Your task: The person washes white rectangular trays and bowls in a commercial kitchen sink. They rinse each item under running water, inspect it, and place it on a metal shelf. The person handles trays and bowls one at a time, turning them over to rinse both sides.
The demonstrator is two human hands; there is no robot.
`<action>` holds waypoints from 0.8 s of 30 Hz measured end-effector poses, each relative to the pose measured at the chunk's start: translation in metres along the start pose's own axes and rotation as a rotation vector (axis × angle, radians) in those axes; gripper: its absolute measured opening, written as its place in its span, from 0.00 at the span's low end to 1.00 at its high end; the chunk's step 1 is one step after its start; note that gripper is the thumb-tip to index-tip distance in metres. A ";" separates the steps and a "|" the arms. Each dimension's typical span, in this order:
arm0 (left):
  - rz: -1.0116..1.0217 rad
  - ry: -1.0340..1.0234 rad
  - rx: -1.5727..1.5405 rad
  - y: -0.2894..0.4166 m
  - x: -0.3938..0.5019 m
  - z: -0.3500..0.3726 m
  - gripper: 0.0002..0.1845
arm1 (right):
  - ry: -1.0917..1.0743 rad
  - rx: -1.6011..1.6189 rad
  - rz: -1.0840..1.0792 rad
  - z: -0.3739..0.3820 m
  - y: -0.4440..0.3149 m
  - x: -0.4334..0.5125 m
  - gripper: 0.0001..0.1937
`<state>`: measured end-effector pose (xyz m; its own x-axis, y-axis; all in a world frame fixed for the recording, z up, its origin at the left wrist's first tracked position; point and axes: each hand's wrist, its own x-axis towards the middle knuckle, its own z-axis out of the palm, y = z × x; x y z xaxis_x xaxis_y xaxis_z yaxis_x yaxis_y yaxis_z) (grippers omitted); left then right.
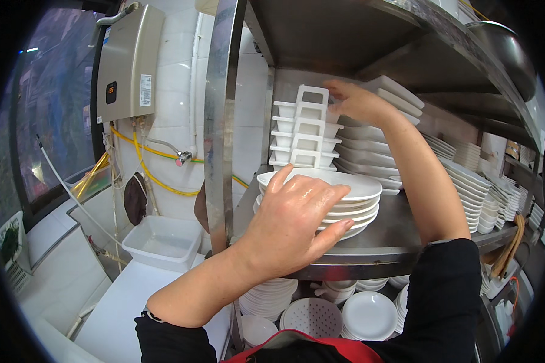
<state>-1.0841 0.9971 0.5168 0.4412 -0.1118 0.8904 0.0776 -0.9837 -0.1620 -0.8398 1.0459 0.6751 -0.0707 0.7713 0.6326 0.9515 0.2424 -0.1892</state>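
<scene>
My left hand [295, 211] is in front of a stack of white oval plates [356, 193] on the metal shelf, its fingers apart. It covers part of the stack, and whether it touches the plates cannot be told. Behind them rises a pile of white rectangular dishes [306, 129] with loop-shaped handles. My right hand [361, 104] reaches over, beside the top of that pile, slightly blurred, with nothing visible in it. To its right are larger stacked white dishes [368, 152], partly hidden by my right forearm.
The steel rack's post [220, 127] stands left of my hands, with an upper shelf [318, 41] overhead. More stacked dishes [465, 195] line the right. Below are round white plates [370, 315] and a perforated plate [312, 317]. A plastic tub [163, 242] and water heater [129, 63] are left.
</scene>
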 end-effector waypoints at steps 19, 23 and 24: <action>0.010 -0.072 0.029 0.030 -0.043 -0.010 0.31 | 0.361 -0.298 -0.385 0.010 -0.086 -0.191 0.14; 0.017 -0.050 -0.153 0.057 -0.057 0.000 0.27 | 0.322 -0.413 -0.438 0.002 -0.101 -0.260 0.17; 0.060 -0.009 -0.194 0.065 -0.059 0.007 0.25 | 0.291 -0.376 -0.458 0.006 -0.101 -0.279 0.17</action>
<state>-1.0988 0.9407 0.4511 0.4481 -0.1704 0.8776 -0.1221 -0.9841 -0.1287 -0.9180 0.8099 0.5138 -0.4595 0.4354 0.7742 0.8880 0.2456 0.3889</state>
